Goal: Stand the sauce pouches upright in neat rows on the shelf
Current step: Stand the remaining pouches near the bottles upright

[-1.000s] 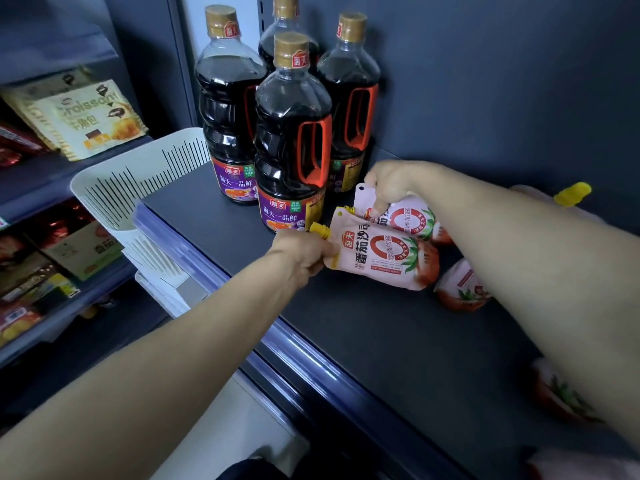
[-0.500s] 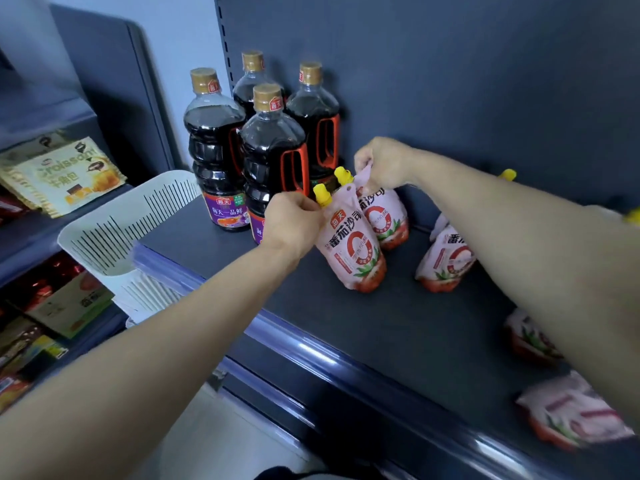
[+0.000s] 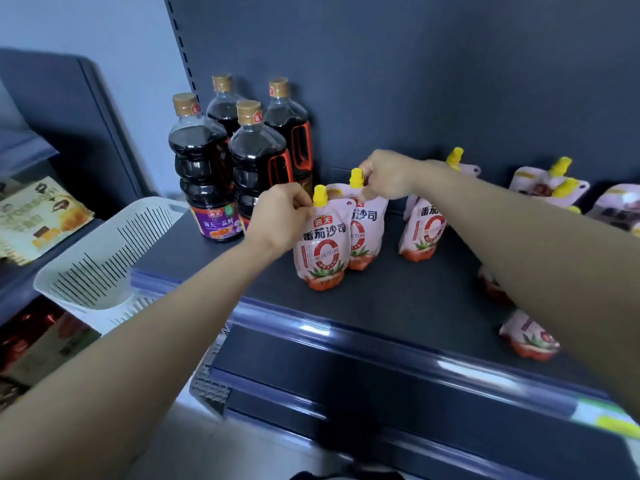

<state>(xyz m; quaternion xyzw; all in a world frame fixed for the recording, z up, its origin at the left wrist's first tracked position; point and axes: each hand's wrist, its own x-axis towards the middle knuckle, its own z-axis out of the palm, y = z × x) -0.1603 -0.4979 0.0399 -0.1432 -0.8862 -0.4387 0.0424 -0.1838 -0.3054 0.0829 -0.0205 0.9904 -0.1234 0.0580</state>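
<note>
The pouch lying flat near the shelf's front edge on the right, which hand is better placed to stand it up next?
Right. The flat pouch lies under the right forearm, on that side. The left hand is far across, pinching the front upright pouch; the right hand only needs to release its rear pouch.

We see pink and white pouches (image 3: 323, 244) with yellow caps, a big red ring, green leaves and a red tomato at the bottom. The bottles (image 3: 204, 174) are dark brown, almost black, with gold caps, purple labels and orange-red handles. The shelf (image 3: 398, 299) is dark grey. The basket (image 3: 104, 258) is white with thin dark slits.
</note>
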